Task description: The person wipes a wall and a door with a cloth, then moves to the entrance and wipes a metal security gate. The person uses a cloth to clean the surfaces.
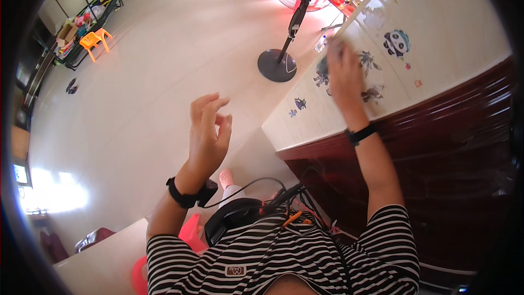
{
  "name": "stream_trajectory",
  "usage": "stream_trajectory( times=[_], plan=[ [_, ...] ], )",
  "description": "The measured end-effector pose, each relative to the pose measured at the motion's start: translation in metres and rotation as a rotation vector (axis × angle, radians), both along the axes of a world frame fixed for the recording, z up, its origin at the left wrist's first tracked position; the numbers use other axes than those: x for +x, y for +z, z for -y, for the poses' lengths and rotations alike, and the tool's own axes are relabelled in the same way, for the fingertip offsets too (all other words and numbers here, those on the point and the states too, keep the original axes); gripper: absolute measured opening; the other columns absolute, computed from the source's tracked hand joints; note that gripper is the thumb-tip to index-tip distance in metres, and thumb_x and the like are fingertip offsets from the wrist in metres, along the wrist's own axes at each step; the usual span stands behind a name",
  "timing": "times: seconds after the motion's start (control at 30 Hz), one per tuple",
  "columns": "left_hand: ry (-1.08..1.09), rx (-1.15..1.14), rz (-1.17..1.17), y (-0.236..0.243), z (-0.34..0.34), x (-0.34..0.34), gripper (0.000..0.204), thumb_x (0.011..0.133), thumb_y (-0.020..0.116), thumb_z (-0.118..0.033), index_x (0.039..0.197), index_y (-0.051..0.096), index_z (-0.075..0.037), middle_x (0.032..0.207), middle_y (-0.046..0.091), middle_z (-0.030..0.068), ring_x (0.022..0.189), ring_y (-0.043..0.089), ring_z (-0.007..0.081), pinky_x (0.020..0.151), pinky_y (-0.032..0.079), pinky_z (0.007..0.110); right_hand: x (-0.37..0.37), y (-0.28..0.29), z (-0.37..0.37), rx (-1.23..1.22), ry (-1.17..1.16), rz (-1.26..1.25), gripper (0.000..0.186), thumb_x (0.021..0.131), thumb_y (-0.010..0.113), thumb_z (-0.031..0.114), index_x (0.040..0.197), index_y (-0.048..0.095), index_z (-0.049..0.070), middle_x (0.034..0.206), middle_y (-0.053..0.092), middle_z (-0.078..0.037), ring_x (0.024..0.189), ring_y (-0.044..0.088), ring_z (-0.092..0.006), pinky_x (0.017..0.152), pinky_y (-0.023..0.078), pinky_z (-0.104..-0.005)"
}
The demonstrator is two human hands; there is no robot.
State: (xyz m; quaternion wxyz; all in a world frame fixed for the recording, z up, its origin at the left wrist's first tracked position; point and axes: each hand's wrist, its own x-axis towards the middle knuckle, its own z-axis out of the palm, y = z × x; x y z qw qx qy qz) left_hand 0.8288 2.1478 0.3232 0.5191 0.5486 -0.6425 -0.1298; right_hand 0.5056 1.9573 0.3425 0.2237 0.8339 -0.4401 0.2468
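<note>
My right hand [347, 79] reaches over the pale, glossy top [447, 19] with dark red wooden sides. Its blurred fingers are curved round a dark greyish item that I cannot make out, among cartoon stickers [369, 61] and near a panda sticker [397, 42]. My left hand [210, 123] is raised over the floor, left of that top, with loosely bent fingers apart and nothing in them. Black bands are on both wrists, and a cable runs from the left one.
A black fan stand [277, 64] and pink chair [346, 5] are beyond the top. A folding cot [93, 16] with clutter and an orange child's chair [95, 41] stand at far left. Cables and a black bag [234, 218] are at my waist; pink plastic [188, 235] is beside me.
</note>
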Motion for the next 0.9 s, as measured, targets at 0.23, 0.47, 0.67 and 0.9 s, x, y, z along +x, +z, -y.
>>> stream_trajectory(
  times=[0.23,0.47,0.67,0.9],
  plan=[
    [0.066,0.044,0.014,-0.028,-0.021,0.059,0.039,0.089,0.062,0.011,0.126,0.059,-0.001,0.132,0.051,0.0199,0.104,0.058,0.0273,0.07,0.056,0.03,-0.033,-0.192,-0.039,0.196,0.023,-0.71,0.049,0.093,0.054,0.017,0.137,0.058,-0.004,0.159,0.039,-0.014,0.148,0.031,-0.0314,0.126,0.02,-0.039],
    [0.042,0.111,-0.004,-0.037,-0.018,0.087,0.038,0.09,0.061,0.009,0.126,0.057,-0.001,0.129,0.053,0.0186,0.1,0.06,0.0267,0.069,0.055,0.03,-0.006,-0.058,-0.022,0.023,-0.137,-0.615,0.048,0.089,0.058,0.013,0.133,0.055,-0.006,0.147,0.049,-0.016,0.133,0.048,-0.0324,0.115,0.038,-0.0421],
    [-0.09,0.099,-0.043,-0.03,0.002,0.076,0.039,0.089,0.062,0.011,0.126,0.056,0.0,0.129,0.053,0.0191,0.103,0.061,0.0299,0.07,0.057,0.032,-0.006,0.178,-0.023,-0.53,-0.453,-0.402,0.053,0.088,0.06,0.006,0.14,0.054,0.006,0.147,0.049,-0.017,0.126,0.05,-0.039,0.107,0.041,-0.0498],
    [-0.112,0.031,0.005,-0.026,0.007,0.084,0.041,0.09,0.061,0.011,0.129,0.055,0.001,0.131,0.053,0.0193,0.111,0.058,0.0306,0.07,0.057,0.032,-0.003,0.167,-0.032,-0.382,-0.468,-0.329,0.07,0.079,0.072,0.014,0.144,0.048,0.006,0.15,0.045,-0.016,0.129,0.046,-0.0444,0.105,0.04,-0.0574]
  ],
)
